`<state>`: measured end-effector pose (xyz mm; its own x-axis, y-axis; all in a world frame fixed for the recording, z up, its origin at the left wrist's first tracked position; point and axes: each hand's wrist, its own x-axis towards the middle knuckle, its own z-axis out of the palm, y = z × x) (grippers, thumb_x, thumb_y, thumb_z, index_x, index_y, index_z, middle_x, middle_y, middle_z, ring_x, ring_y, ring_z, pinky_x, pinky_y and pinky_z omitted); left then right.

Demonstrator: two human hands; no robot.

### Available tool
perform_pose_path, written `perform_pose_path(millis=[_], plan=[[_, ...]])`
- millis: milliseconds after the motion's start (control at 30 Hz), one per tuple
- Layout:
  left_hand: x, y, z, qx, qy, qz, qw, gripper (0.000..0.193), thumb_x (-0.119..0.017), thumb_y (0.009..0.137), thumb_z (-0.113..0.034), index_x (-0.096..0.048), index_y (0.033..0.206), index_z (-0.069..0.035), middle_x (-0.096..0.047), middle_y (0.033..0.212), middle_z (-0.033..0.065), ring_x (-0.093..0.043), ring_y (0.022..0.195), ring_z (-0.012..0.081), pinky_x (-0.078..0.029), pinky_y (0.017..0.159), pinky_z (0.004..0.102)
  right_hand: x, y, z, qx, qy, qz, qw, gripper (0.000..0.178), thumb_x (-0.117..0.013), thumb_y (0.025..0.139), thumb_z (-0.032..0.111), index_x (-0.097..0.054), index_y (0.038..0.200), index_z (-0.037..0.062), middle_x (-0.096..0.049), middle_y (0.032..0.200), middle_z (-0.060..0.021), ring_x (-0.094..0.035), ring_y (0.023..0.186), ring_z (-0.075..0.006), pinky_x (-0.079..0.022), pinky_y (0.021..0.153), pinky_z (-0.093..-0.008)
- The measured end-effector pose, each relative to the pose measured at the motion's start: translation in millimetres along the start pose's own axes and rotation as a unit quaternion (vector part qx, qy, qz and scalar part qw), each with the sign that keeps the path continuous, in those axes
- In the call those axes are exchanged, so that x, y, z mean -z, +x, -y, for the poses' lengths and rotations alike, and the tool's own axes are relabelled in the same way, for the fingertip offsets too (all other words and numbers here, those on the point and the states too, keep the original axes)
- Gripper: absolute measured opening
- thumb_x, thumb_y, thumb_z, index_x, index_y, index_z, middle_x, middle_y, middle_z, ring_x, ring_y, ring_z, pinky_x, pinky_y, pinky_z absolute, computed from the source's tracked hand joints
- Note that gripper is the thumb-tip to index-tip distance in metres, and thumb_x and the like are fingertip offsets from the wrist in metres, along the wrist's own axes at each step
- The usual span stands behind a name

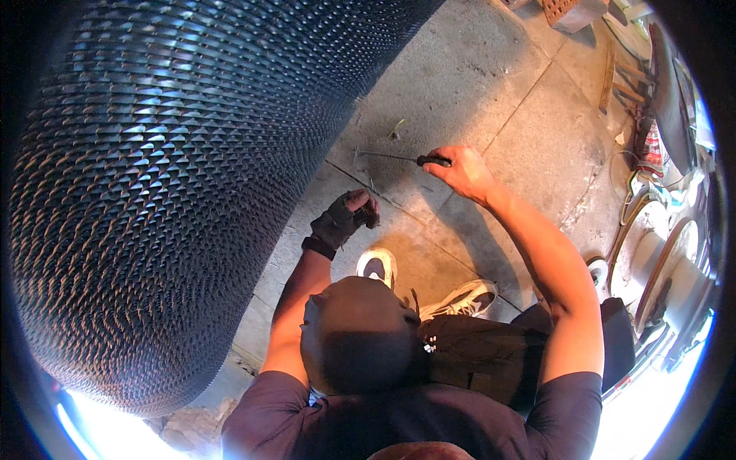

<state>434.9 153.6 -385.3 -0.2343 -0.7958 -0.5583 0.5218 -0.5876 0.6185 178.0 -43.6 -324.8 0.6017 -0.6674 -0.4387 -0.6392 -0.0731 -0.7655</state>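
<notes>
My right hand (pixel 464 175) is bare and closed round the short black handle of a tool with a long thin shaft (pixel 387 156), like an awl or a thin screwdriver. The shaft points left, toward a large dark woven piece (pixel 176 176) with a glossy, bulging surface of interlaced strips. My left hand (pixel 341 218) wears a dark fingerless glove and a black wristband. Its fingers are curled in near the woven piece's right edge, a little apart from it. Whatever those fingers may hold cannot be made out.
Concrete floor (pixel 460 84) with joints lies beneath my hands. My shoes (pixel 464 299) are close below them. On the right stand large spools (pixel 667 268), with a wooden frame (pixel 630 88) farther up. A perforated brick (pixel 571 11) lies at the far right.
</notes>
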Motion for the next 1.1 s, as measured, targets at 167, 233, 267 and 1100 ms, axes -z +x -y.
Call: perform_pose_path(millis=[167, 233, 267, 1100], plan=[[18, 4, 15, -0.015, -0.046, -0.071, 0.996, 0.034, -0.056, 0.100, -0.040, -0.062, 0.092, -0.007, -0.066, 0.085, 0.0077, -0.064, 0.074, 0.0204, -0.051, 0.068, 0.0338, 14, -20, 5, 0.008, 0.014, 0.025, 1.000, 0.037, -0.069, 0.087, 0.034, -0.073, 0.108, 0.0043, -0.071, 0.091, -0.0196, -0.069, 0.084, -0.0326, -0.053, 0.076, -0.0399], [14, 5, 15, -0.032, -0.063, -0.132, 0.989, 0.036, -0.056, 0.100, -0.040, -0.064, 0.091, -0.006, -0.069, 0.085, 0.0094, -0.066, 0.073, 0.0213, -0.053, 0.068, 0.0344, 24, -30, 5, 0.009, 0.030, 0.051, 0.998, 0.035, -0.071, 0.087, 0.029, -0.072, 0.110, 0.0034, -0.072, 0.092, -0.0163, -0.067, 0.082, -0.0244, -0.052, 0.075, -0.0370], [13, 7, 16, -0.038, -0.067, -0.190, 0.979, 0.036, -0.056, 0.100, -0.040, -0.065, 0.093, -0.006, -0.069, 0.086, 0.0094, -0.067, 0.074, 0.0213, -0.053, 0.068, 0.0347, 30, -36, 8, 0.011, 0.037, 0.063, 0.997, 0.034, -0.073, 0.087, 0.027, -0.072, 0.110, 0.0030, -0.072, 0.093, -0.0146, -0.065, 0.082, -0.0203, -0.051, 0.074, -0.0356], [19, -30, 1, 0.107, 0.079, -0.040, 0.990, 0.045, -0.054, 0.100, -0.049, -0.055, 0.077, -0.010, -0.057, 0.069, 0.0024, -0.053, 0.058, 0.0149, -0.042, 0.054, 0.0301, 26, -68, 13, -0.054, 0.075, 0.133, 0.987, 0.032, -0.074, 0.086, 0.028, -0.074, 0.108, 0.0048, -0.073, 0.090, -0.0137, -0.066, 0.080, -0.0199, -0.052, 0.073, -0.0342]])
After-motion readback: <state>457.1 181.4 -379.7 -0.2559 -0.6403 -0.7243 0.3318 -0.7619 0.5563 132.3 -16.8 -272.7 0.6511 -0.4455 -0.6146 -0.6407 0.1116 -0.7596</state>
